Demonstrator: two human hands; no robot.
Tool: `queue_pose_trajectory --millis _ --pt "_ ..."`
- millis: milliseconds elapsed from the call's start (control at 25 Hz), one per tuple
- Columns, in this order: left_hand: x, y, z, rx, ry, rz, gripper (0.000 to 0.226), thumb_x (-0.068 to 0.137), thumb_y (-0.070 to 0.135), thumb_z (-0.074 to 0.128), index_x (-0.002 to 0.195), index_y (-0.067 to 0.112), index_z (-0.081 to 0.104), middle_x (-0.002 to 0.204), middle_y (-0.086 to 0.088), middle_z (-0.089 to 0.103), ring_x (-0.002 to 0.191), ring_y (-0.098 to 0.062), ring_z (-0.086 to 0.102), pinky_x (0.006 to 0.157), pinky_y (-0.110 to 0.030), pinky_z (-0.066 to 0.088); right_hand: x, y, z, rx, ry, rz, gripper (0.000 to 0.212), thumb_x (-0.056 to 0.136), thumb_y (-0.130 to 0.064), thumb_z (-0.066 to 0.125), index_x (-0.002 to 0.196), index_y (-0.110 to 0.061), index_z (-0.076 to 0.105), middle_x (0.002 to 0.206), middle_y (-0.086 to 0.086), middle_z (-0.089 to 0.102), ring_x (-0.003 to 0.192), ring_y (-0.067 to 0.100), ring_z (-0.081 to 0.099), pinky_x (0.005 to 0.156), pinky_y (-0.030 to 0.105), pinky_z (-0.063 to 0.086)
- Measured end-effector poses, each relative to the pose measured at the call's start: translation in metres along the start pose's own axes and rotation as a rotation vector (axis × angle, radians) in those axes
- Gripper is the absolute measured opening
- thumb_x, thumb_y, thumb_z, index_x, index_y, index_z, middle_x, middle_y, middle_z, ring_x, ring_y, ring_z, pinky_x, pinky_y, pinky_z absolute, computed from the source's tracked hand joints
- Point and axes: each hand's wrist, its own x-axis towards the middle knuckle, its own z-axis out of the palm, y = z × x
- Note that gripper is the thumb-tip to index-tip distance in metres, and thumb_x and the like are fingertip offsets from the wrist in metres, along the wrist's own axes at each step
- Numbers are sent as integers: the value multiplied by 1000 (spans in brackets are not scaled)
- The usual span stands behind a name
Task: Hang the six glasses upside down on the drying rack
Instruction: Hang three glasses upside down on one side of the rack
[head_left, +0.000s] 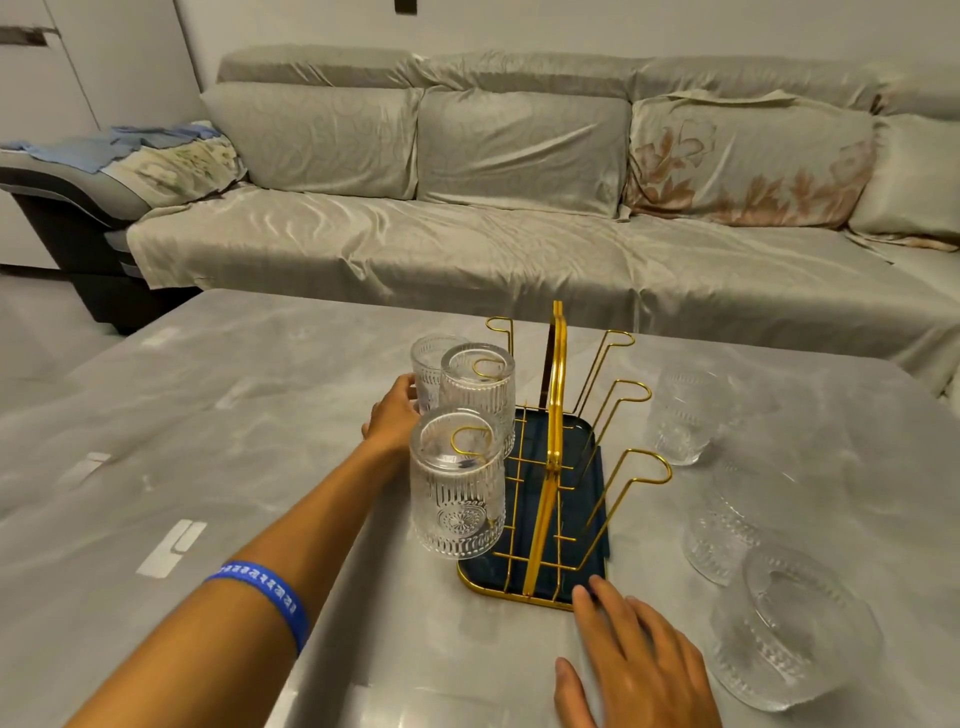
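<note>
The left hand (393, 415) gripped a third glass (428, 371) beside the drying rack (540, 499), where two glasses (457, 483) hung inverted. The right hand (631, 660) lay flat, fingers (584, 597) spread, touching the rack's tray. Three glasses (685, 415) stood on the counter (234, 415).

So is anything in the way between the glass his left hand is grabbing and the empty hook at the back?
Nothing visible blocks it. The left hand is on the far glass, which stands upright on the table just left of the empty back hook. The two hung glasses sit nearer the camera, not between them.
</note>
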Motion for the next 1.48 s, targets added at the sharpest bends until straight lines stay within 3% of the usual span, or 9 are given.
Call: queue_pose_trajectory --millis 160,440,600,680,800,1000,1160,1320,1480 --pt "15 2 14 291 182 -44 29 88 34 63 113 24 52 118 -14 62 113 -36 51 92 -43 31 4 2 1 -2 -38 -15 79 89 -58 7 92 -20 77 99 2 75 78 28 72 56 43 57" --pt "-17 36 -48 -70 241 88 54 56 40 89 95 10 67 95 -12 72 78 -21 65 73 -39 56 2 0 -8 31 -93 12 83 89 -59 4 91 -19 77 97 2 75 76 28 72 54 43 57" --pt "-32 95 -115 -114 248 240 70 55 34 93 115 15 62 104 -8 69 90 -19 67 78 -36 58 -2 -2 -13 39 -66 12 86 89 -59 2 90 -19 77 96 3 76 74 28 72 53 43 58" --pt "-39 131 -132 -71 275 331 77 54 36 94 119 24 55 102 0 64 90 -15 64 69 -31 54 -3 -2 -13 34 -65 9 87 89 -59 1 89 -19 78 96 3 76 74 28 72 52 44 58" --pt "-45 177 -127 59 212 443 72 56 36 93 117 22 58 101 4 63 88 -8 61 65 -23 48 -5 -3 -12 48 -57 17 86 89 -59 1 88 -19 78 95 3 76 73 28 72 52 43 58" --pt "-41 205 -80 199 88 453 62 62 26 90 116 16 62 107 -6 63 88 -16 61 67 -26 47 -9 -2 -12 93 -33 28 69 89 -52 16 92 -20 77 99 1 75 77 27 72 59 41 58" --pt "-30 201 -57 256 38 411 59 62 25 90 114 17 64 108 -4 62 94 -22 61 69 -29 48 -6 -1 -13 119 -53 44 82 89 -54 2 92 -22 77 99 0 75 78 25 72 59 41 58" --pt "-23 186 -43 206 7 367 56 62 21 90 112 16 64 101 -2 65 85 -12 61 61 -24 48 -4 -1 -13 129 -65 37 69 88 -50 15 88 -22 78 96 -1 76 76 25 72 58 39 58" --pt "-22 176 -30 244 -34 334 57 61 16 91 111 16 63 99 -2 64 83 -13 61 59 -24 47 -1 0 -11 132 -84 49 83 89 -53 0 89 -23 78 96 -1 76 76 25 72 57 40 58"
